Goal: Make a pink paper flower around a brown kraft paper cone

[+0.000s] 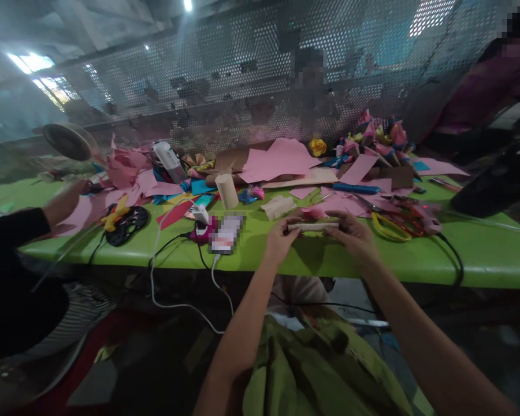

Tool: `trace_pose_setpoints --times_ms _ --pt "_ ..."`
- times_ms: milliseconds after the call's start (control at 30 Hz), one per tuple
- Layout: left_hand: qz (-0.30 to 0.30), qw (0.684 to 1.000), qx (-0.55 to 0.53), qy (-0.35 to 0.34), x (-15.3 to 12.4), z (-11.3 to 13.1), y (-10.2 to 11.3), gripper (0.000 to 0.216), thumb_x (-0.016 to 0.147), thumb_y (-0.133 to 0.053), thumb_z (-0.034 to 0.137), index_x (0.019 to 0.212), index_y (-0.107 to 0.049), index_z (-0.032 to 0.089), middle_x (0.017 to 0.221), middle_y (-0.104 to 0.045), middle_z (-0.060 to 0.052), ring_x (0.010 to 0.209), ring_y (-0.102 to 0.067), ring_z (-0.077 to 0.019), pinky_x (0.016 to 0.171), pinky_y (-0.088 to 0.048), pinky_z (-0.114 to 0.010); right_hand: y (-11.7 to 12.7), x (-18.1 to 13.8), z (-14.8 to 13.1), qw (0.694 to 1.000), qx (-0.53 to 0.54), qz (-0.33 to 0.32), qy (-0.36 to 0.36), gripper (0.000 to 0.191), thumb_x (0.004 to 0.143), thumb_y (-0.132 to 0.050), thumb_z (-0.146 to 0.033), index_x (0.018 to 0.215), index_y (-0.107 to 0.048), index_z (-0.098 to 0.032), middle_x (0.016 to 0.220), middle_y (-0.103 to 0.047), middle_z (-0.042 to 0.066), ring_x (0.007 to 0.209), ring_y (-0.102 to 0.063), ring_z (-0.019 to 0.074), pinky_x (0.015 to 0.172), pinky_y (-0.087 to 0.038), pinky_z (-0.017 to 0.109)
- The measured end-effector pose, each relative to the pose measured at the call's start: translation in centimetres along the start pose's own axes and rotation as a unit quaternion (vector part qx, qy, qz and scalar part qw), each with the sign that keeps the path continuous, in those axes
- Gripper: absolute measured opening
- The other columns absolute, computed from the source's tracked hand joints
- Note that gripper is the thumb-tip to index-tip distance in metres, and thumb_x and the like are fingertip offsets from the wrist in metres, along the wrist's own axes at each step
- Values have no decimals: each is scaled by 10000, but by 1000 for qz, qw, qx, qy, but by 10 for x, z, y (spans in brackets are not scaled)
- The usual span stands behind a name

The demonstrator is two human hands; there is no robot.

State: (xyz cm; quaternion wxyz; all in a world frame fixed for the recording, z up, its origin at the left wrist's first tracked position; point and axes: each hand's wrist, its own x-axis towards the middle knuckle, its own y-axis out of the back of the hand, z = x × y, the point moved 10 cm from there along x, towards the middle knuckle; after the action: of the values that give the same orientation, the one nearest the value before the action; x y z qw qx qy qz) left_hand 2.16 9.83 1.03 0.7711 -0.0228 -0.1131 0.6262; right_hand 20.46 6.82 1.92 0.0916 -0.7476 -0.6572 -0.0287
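Pinched at either end by left hand [281,236] and right hand [354,234]: pale strip [312,227], held level above near edge of green bench [494,257]. Farther right, yellow-handled scissors [375,219]; toward far edge, pink paper sheets [283,162].

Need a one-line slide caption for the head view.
Left hand and right hand hold a slim pale piece between them over a green table, pink paper lying beyond.
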Motion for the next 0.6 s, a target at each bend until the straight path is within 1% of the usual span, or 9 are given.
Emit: trace_pose_setpoints --times_ms 67,100,233,300,333,400,467,533,600 --pt "-9 1000 10 0 0 0 -2 179 767 -736 192 937 -691 166 931 -720 -38 766 -662 -131 787 -552 -294 0 0 0 1000 15 -6 -9 495 644 -850 -444 1080 -676 -291 870 -730 -2 730 -683 176 676 -577 325" --pt "-16 1000 15 -2 0 -1 -3 164 766 -737 197 921 -692 167 897 -716 -29 756 -658 -127 786 -549 -287 -1 0 1 1000 16 -13 -14 495 634 -859 -445 1070 -685 -288 861 -731 0 723 -683 177 669 -576 321" --pt "-44 998 46 -18 -3 2 -11 128 770 -717 176 896 -698 164 843 -704 -19 764 -649 -128 790 -532 -275 -3 1 4 999 -11 -25 -26 439 565 -898 -506 877 -741 -240 755 -724 15 638 -653 172 601 -550 304" --pt "-33 994 99 -39 -4 9 -10 147 778 -698 151 924 -706 169 883 -715 -33 803 -651 -147 809 -521 -290 2 2 5 1000 -11 -3 -19 421 559 -897 -529 812 -742 -230 743 -724 20 616 -642 167 591 -551 309" --pt "-15 989 136 -55 -5 15 -7 171 781 -694 144 949 -707 174 927 -722 -47 842 -656 -164 832 -519 -307 6 2 4 1000 -7 12 -12 409 568 -893 -530 803 -739 -232 741 -722 16 608 -636 161 592 -555 310" --pt "33 971 219 -95 -5 33 0 236 783 -704 145 1016 -702 186 1047 -724 -84 973 -658 -216 925 -506 -365 14 3 3 999 5 48 3 368 600 -881 -512 802 -730 -244 734 -709 -1 605 -626 148 599 -559 306" --pt "69 942 304 -124 -4 50 6 314 775 -733 157 1083 -689 196 1156 -705 -120 1131 -622 -276 1039 -452 -431 22 3 2 996 17 82 17 320 630 -867 -482 795 -718 -252 728 -697 -12 620 -628 142 610 -561 298" --pt "71 910 391 -118 2 57 6 401 763 -757 169 1152 -668 210 1236 -681 -142 1238 -568 -326 1093 -397 -476 28 4 2 993 25 108 27 289 645 -856 -455 797 -712 -254 734 -693 -13 636 -634 143 615 -561 295" --pt "60 875 473 -88 11 54 6 468 756 -776 185 1205 -643 209 1283 -656 -165 1281 -529 -362 1107 -364 -511 33 4 3 991 30 124 34 281 645 -846 -443 800 -707 -254 737 -691 -12 629 -630 143 605 -554 296"
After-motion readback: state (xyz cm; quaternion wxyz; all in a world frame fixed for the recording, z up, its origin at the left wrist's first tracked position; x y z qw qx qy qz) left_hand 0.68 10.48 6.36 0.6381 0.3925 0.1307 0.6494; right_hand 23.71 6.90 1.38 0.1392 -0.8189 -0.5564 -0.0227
